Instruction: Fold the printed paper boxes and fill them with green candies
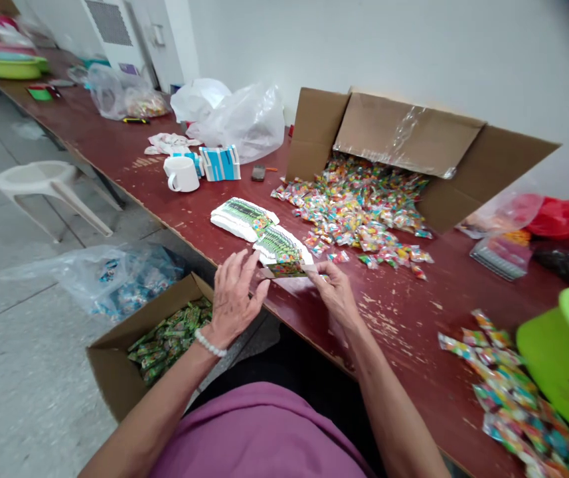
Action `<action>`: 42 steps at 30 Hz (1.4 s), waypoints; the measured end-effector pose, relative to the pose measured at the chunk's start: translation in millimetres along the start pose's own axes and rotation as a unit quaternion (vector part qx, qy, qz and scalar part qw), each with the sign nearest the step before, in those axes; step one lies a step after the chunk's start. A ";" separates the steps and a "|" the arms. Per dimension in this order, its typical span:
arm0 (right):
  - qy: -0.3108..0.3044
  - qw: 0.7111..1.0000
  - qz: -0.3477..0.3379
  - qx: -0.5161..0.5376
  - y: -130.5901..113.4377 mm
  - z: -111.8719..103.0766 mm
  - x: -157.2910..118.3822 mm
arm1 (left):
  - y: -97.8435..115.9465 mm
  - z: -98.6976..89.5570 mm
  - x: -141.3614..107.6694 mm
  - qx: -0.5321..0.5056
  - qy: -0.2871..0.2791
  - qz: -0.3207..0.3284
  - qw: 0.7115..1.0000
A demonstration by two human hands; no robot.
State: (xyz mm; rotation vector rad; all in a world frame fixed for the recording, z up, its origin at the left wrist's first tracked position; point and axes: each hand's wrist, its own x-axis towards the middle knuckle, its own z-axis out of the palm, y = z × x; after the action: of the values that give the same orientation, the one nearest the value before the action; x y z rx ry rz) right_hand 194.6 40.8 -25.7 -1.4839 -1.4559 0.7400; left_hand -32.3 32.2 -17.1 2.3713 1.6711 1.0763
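Note:
My right hand [332,287] pinches the right end of a flat green printed packet [288,269] above the table's front edge. At its left end is my left hand [237,289], fingers stretched and apart, the thumb close to the packet; whether it touches cannot be made out. Just beyond lie two fanned stacks of the same green-and-white packets, a nearer stack [281,244] and a farther stack [242,218]. A heap of small wrapped candies [364,206] spills toward them from a tipped cardboard box [406,129].
Below the table on the left, a cardboard box [107,372] holds filled green packets [172,338]. A white mug [183,174] stands beyond the stacks. To the right are more candies [508,392] and a lime-green tub [560,358]. A white stool [40,174] stands on the floor.

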 end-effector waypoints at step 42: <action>-0.041 0.948 0.076 0.305 -48.0 20.2 -83.7 | 64.6 -33.0 -54.1 -0.555 -0.115 -0.291 0.771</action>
State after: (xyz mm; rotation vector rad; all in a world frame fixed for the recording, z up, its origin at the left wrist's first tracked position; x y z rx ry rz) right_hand 145.0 -41.9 -5.6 -1.0935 -1.0356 1.2299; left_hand -7.8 -51.5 7.1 1.0644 1.0261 1.0920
